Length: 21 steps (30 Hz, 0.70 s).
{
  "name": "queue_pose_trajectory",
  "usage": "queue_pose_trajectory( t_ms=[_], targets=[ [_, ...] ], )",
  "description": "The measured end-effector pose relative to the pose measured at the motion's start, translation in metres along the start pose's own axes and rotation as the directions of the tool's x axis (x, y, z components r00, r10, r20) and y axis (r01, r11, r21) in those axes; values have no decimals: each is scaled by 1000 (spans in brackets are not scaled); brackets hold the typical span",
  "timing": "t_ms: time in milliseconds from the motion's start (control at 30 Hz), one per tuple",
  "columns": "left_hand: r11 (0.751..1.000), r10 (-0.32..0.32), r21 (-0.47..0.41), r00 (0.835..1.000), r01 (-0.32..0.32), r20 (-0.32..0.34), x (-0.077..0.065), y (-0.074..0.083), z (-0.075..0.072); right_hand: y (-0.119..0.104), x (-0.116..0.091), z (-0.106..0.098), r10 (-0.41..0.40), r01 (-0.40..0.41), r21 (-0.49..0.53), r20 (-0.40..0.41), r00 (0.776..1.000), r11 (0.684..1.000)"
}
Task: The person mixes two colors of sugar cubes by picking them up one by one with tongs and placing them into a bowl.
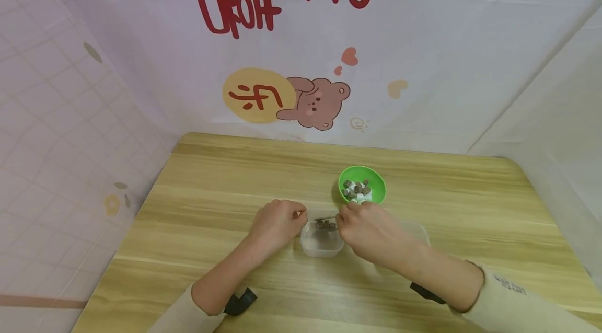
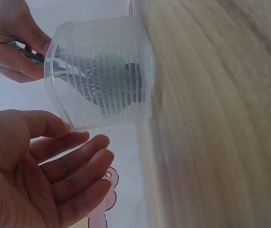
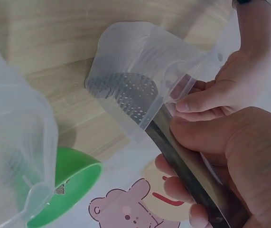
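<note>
My left hand pinches the rim of a small clear plastic container at its left corner, thumb and forefinger on the edge. The other left fingers are loosely bent below the rim in the left wrist view. My right hand grips the dark handle of a perforated spoon, whose holed bowl is inside the container. A few brown chunks show at the container's far side; whether they lie on the spoon I cannot tell. Just beyond my right hand stands a green bowl holding brown and white chunks.
A second clear plastic container stands to the right, partly hidden by my right forearm. The wooden table meets a printed white cloth wall at the back. Further cloth walls rise at left and right.
</note>
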<state>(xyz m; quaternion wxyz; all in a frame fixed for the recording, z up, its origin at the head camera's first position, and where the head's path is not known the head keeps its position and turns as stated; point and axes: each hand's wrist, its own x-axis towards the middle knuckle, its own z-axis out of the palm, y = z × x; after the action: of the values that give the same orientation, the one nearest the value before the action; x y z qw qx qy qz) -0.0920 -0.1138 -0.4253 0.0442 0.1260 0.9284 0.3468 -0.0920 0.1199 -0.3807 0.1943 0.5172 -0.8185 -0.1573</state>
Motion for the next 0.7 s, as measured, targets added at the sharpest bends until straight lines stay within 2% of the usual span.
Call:
queue_pose_trajectory(
  t_ms=[333, 700],
  targets=[
    [1000, 18, 16, 1000, -18, -9, -1, -1, -1, -5, 1, -4, -44, 45, -100, 15, 999, 994],
    [1000, 8, 11, 1000, -8, -1, 0, -1, 0, -1, -3, -2, -23, 22, -33, -8, 1000, 999]
  ],
)
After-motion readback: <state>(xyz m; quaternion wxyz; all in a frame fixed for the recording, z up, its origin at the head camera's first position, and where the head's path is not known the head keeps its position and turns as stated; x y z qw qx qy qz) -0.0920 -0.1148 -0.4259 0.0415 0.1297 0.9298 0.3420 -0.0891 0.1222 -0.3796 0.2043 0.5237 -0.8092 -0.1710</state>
